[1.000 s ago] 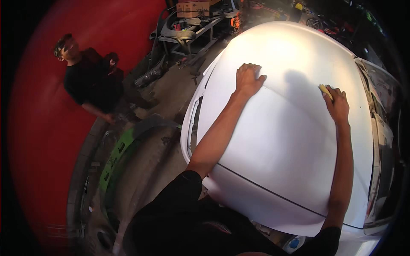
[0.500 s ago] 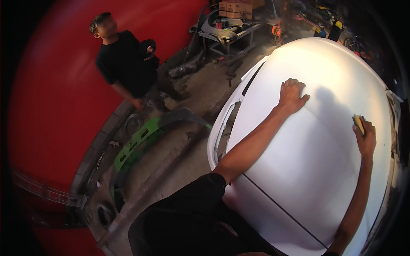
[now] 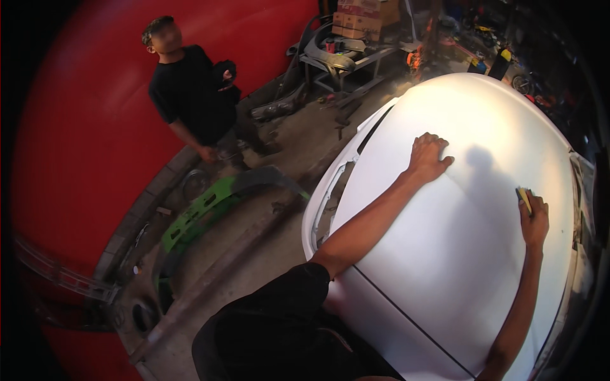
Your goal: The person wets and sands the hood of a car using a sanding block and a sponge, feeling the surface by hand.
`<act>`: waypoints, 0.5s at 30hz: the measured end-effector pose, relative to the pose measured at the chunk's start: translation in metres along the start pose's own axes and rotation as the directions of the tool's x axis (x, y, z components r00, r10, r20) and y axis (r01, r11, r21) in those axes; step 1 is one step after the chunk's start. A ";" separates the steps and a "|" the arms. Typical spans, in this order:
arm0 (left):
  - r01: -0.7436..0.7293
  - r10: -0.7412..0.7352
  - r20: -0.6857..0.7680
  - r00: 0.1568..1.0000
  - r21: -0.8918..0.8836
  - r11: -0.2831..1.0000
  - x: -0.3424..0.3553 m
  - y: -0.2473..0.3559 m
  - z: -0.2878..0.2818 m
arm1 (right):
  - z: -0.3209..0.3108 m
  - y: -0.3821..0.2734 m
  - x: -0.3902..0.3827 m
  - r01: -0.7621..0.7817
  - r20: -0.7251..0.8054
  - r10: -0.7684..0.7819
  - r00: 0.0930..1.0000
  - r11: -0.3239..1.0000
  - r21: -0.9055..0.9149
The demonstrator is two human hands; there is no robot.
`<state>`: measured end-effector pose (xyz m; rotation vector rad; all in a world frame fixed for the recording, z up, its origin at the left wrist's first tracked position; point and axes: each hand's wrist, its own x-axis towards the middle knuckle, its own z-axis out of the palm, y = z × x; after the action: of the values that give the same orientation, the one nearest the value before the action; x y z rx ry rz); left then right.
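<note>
Right hand (image 3: 535, 223) grips a yellow pad (image 3: 525, 199) at its left, over the white hood (image 3: 419, 267).

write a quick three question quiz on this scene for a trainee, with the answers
1. Which of the wearer's hands holds the yellow pad?

2. True or false: the wearer's left hand rests on the white car panel.

3. Fill in the colour: the co-worker stands in front of a large ____ surface.

Key: 1. The right hand. 2. True. 3. Red.
</note>
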<state>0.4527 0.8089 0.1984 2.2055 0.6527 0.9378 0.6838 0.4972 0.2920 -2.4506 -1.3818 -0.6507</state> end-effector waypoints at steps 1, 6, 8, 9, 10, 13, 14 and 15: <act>-0.004 0.004 -0.001 1.000 0.003 1.000 0.000 -0.001 0.001 | 0.000 0.001 0.000 -0.002 -0.004 0.002 1.000 1.000 -0.004; 0.010 -0.008 0.039 0.999 -0.053 0.999 0.002 -0.006 0.004 | -0.002 -0.003 0.000 -0.012 0.016 0.012 1.000 1.000 -0.023; 0.007 -0.006 0.035 0.999 -0.049 0.999 0.000 -0.003 0.002 | -0.004 -0.005 -0.001 -0.016 0.013 0.017 1.000 1.000 -0.022; 0.009 -0.008 0.034 0.999 -0.047 0.999 -0.001 -0.002 0.001 | -0.005 -0.005 -0.001 -0.015 0.012 0.016 1.000 1.000 -0.020; 0.011 -0.010 0.032 0.999 -0.045 0.999 -0.001 0.000 -0.001 | -0.006 -0.005 -0.002 -0.018 0.010 0.019 1.000 1.000 -0.019; 0.015 -0.014 0.021 1.000 -0.053 0.999 -0.001 0.003 -0.002 | -0.007 -0.005 -0.001 -0.012 0.011 0.013 1.000 1.000 -0.023; 0.014 -0.013 0.022 1.000 -0.051 0.999 -0.001 0.002 -0.002 | -0.007 -0.005 -0.001 -0.007 0.010 0.007 1.000 1.000 -0.024; 0.007 -0.007 0.005 1.000 -0.050 0.999 -0.002 0.002 -0.002 | -0.007 -0.006 0.000 -0.001 0.009 0.002 1.000 1.000 -0.026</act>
<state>0.4503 0.8072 0.2005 2.1590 0.6276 0.9351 0.6770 0.4968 0.2981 -2.4775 -1.3834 -0.6624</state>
